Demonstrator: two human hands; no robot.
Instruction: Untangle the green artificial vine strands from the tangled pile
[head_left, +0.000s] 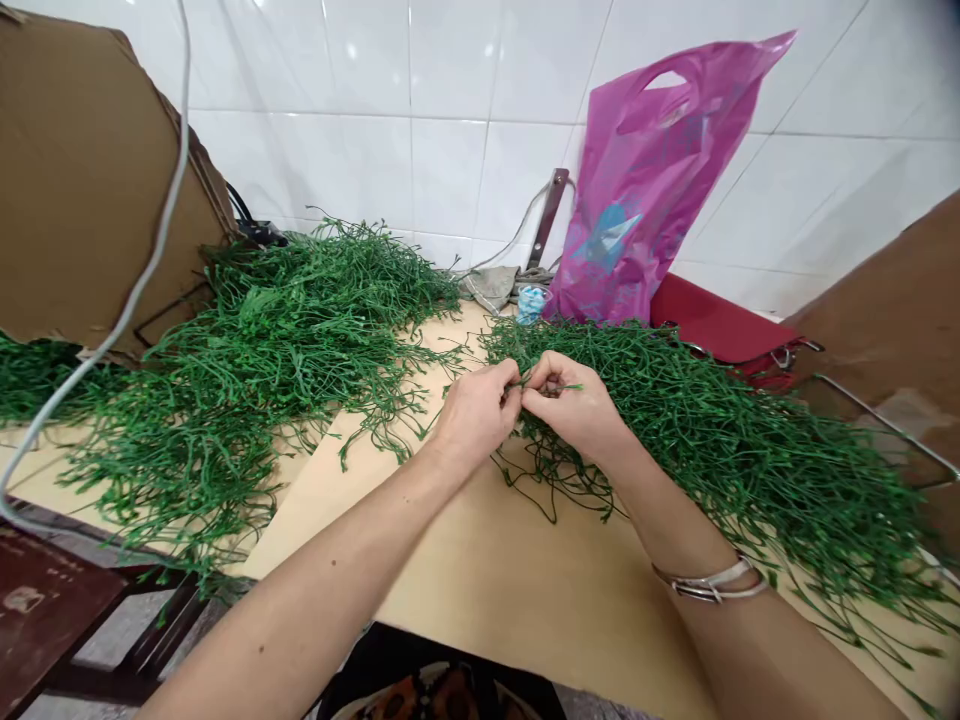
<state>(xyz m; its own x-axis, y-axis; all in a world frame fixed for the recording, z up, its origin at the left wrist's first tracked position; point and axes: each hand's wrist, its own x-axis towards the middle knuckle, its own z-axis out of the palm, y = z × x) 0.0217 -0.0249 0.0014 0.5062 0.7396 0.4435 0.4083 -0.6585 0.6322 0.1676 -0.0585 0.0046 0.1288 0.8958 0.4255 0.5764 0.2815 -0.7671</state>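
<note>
My left hand (474,412) and my right hand (574,403) meet at the middle of a tan board (480,580), fingers pinched together on thin green plastic stems (540,385). A few stems dangle below the hands (551,480). One big heap of the same green stems (262,350) lies to the left. Another heap (750,440) spreads to the right, under and behind my right hand. A silver bracelet (712,582) circles my right wrist.
A pink plastic bag (645,180) leans on the white tiled wall, above a red object (720,325). Brown cardboard (82,170) stands at the left, another brown panel (892,290) at the right. A grey cable (142,270) hangs across the left. A dark red stool (45,600) sits lower left.
</note>
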